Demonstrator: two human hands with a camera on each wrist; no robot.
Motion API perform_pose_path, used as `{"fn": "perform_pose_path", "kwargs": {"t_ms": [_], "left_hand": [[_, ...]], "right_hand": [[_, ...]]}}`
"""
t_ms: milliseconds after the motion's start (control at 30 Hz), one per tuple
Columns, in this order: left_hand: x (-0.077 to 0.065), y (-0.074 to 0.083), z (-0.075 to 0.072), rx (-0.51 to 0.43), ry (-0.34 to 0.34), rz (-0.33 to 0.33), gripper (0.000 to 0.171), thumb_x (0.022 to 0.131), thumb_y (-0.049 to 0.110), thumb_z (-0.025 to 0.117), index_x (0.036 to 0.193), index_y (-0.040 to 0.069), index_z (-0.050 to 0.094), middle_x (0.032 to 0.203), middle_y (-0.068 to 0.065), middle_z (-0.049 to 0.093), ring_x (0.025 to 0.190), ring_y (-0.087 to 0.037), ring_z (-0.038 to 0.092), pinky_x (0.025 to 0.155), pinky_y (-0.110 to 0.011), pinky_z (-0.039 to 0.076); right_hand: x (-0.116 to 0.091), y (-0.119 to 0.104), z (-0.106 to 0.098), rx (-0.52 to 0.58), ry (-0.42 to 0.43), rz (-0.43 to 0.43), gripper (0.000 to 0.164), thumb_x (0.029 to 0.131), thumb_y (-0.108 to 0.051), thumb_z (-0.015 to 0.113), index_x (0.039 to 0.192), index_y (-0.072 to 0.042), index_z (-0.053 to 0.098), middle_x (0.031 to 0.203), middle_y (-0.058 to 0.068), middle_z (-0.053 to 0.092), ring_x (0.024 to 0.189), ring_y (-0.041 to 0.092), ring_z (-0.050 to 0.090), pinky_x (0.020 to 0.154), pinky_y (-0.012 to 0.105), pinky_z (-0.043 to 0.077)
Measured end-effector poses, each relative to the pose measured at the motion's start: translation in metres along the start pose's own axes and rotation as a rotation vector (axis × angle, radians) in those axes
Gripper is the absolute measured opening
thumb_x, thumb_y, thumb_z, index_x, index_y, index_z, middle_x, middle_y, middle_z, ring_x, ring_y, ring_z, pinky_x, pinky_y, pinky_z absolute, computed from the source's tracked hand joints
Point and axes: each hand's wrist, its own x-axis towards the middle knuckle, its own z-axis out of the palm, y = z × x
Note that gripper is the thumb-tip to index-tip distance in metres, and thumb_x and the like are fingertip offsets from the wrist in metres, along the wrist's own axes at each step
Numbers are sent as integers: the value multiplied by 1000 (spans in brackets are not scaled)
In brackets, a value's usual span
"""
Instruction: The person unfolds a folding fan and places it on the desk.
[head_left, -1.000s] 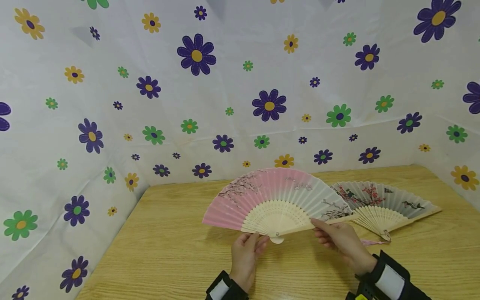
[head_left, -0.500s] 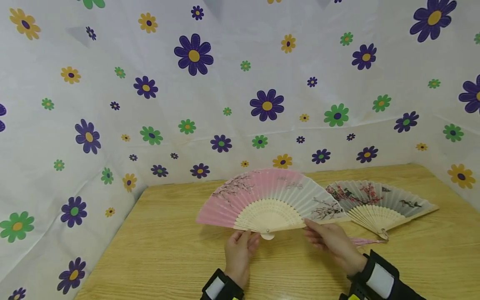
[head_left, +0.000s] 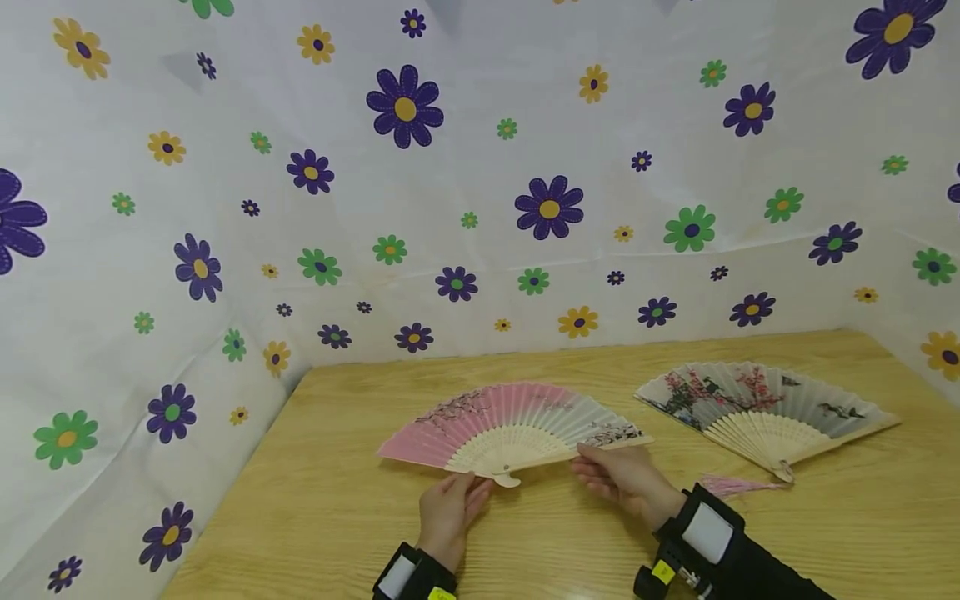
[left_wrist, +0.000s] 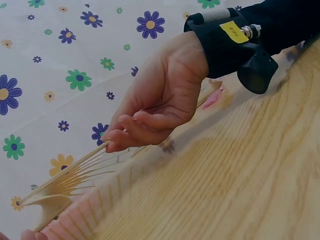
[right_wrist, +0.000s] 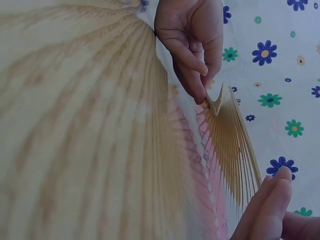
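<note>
A spread folding fan (head_left: 517, 421), pink fading to white with dark blossom branches and pale wooden ribs, sits low over the table in the head view. My left hand (head_left: 450, 510) pinches its lower edge, left of the pivot. Along the right outer stick, my right hand (head_left: 626, 482) pinches with thumb and fingers. The left wrist view has the right hand (left_wrist: 160, 95) at the end of that stick. In the right wrist view the left hand (right_wrist: 192, 42) grips beside the pivot, and the right fingers (right_wrist: 270, 207) appear at the lower right.
A second spread fan (head_left: 765, 408), whitish grey with red blossoms and birds, lies on the wooden table (head_left: 300, 517) to the right. Its pink tassel (head_left: 738, 486) trails left near my right wrist. A flower-printed white cloth (head_left: 465, 167) stands behind and at both sides.
Both hands have brought the pink fan down and tilted it flatter, away from the second fan, which it no longer overlaps. The grips look unchanged.
</note>
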Motion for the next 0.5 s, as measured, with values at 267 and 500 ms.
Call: {"fn": "perform_pose_path", "kwargs": {"t_ms": [267, 500], "left_hand": [[-2, 10, -15, 186, -40, -142, 41, 105, 15, 50, 129, -18, 57, 87, -3, 78, 74, -6, 74, 67, -20, 62], [-6, 32, -25, 222, -80, -86, 40, 107, 17, 50, 126, -18, 59, 81, 2, 76, 70, -4, 73, 65, -16, 60]], "right_hand": [[-11, 3, -8, -131, -58, 114, 48, 109, -32, 49, 113, 12, 68, 77, -2, 75, 66, 2, 71, 64, 14, 59], [-27, -29, -29, -424, -202, -44, 45, 108, -33, 52, 112, 8, 72, 86, -3, 76, 74, 4, 71, 69, 18, 60]]}}
